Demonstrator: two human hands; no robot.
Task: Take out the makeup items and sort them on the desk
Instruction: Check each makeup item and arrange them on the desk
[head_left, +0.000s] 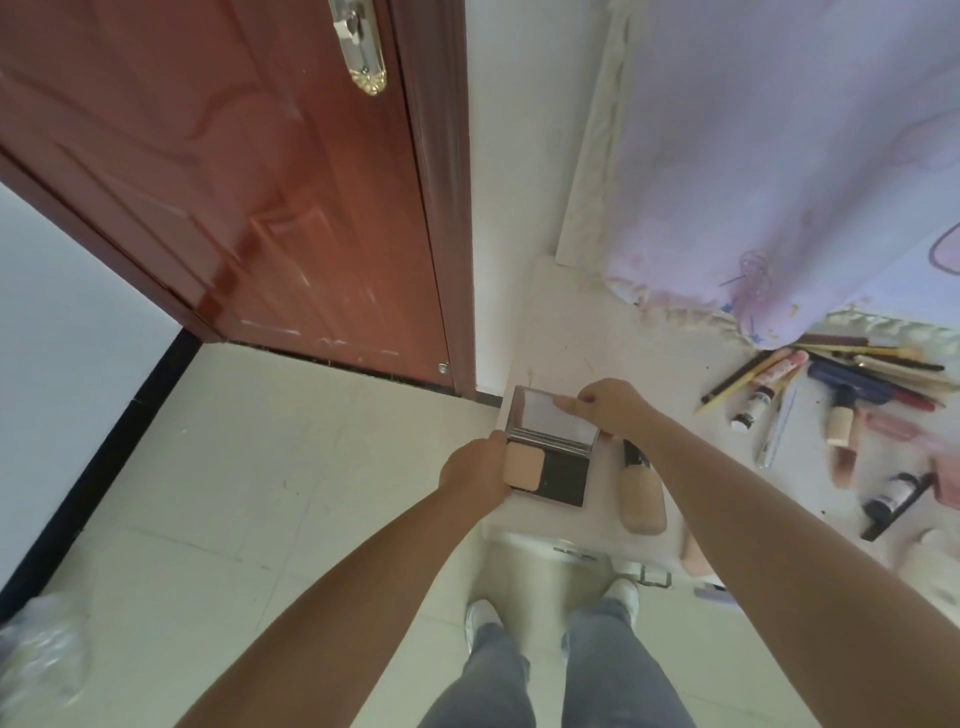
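- Powder compact (550, 452): lay open at the left corner of the white bench (670, 358), mirror lid raised toward 12 o'clock, beige pan at the 9 o'clock side of its black base.
- Left hand (475, 475): gripped the compact's base from 9 o'clock, fingers curled round its edge.
- Right hand (615, 408): pinched the mirror lid at its 3 o'clock corner; whether the lid was being opened or closed could not be told.
- Foundation bottle (641, 491): lay on its side just beside the compact at 3 o'clock, black cap pointing to 12 o'clock.
- Pencils, brushes and tubes (831, 384): lay in a loose heap at 2 o'clock from the compact, well apart from it, against the lilac cloth (779, 156).
- Dark vial (893, 501): lay tilted near the bench's right edge.
- Progress, as judged: most items appeared already taken out onto the bench; sorting seemed barely begun, only compact and foundation bottle standing apart from the mixed heap. No bag or container was visible.
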